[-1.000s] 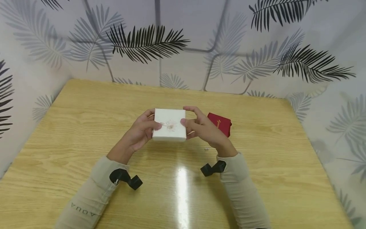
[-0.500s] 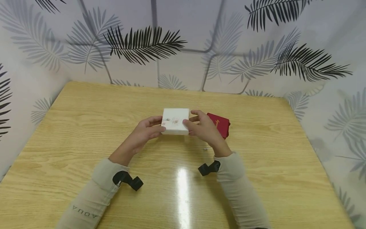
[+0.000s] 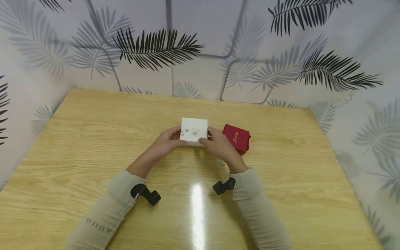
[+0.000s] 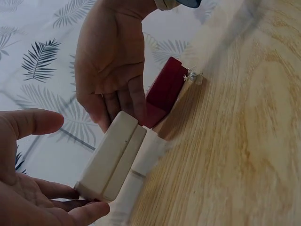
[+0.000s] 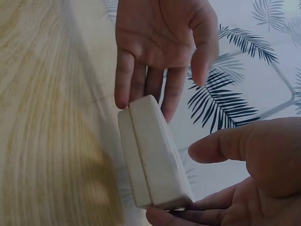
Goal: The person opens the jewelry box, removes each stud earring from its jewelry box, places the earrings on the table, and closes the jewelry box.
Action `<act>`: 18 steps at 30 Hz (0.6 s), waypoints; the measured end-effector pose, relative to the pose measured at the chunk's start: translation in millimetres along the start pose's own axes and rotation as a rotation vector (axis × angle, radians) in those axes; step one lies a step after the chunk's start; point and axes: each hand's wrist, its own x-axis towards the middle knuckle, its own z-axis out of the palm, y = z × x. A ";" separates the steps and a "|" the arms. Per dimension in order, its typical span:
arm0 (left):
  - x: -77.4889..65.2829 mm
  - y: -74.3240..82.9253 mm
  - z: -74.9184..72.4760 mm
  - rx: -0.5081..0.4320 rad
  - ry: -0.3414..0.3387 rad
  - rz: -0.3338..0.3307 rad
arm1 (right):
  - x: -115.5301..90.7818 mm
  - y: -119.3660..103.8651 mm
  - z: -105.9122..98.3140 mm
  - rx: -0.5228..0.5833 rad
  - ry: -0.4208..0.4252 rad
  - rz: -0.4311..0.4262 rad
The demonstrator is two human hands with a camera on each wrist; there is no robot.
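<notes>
Both hands hold a square white gift box [image 3: 194, 131], its lid printed with a pale flower; whether its underside touches the table is hard to tell. The left hand [image 3: 165, 144] has its fingers at the box's left end, and the right hand [image 3: 220, 144] grips the opposite end. A seam between lid and base runs along the white box [image 4: 113, 157] in the left wrist view. There, the left thumb [image 4: 40, 121] stands apart from the box. Similarly, the right thumb [image 5: 216, 147] is off its top face in the right wrist view. The box looks closed; its inside is hidden.
A dark red box [image 3: 235, 137] with gold lettering lies just right of the right hand. Near it on the table sits a small silvery ornament [image 4: 192, 76], partly hidden by the right wrist in the head view. The wooden table [image 3: 93, 139] meets a leaf-patterned curtain behind.
The white box has moved right and slightly away, and appears lower. Both hands have travelled with it; the thumbs have slid from its top toward its near edge. The red box stays put.
</notes>
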 end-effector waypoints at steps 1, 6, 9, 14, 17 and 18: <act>1.0 0.4 0.8 0.002 0.000 -0.004 | 0.6 0.5 0.9 -0.005 0.002 0.002; 6.9 -0.5 5.5 -0.026 0.003 -0.033 | 1.5 4.3 2.0 -0.041 0.004 0.012; 10.0 -2.5 9.4 -0.039 -0.004 -0.049 | 0.4 7.5 1.0 -0.067 -0.008 0.008; 15.3 -5.4 16.0 -0.049 -0.028 -0.032 | -4.3 9.3 -3.9 -0.113 0.006 0.021; 13.7 -6.8 15.9 -0.003 -0.015 -0.047 | -13.3 3.8 -10.1 -0.152 0.046 0.032; 12.6 -6.8 15.8 0.018 0.001 -0.057 | -17.3 1.3 -13.6 -0.170 0.069 0.032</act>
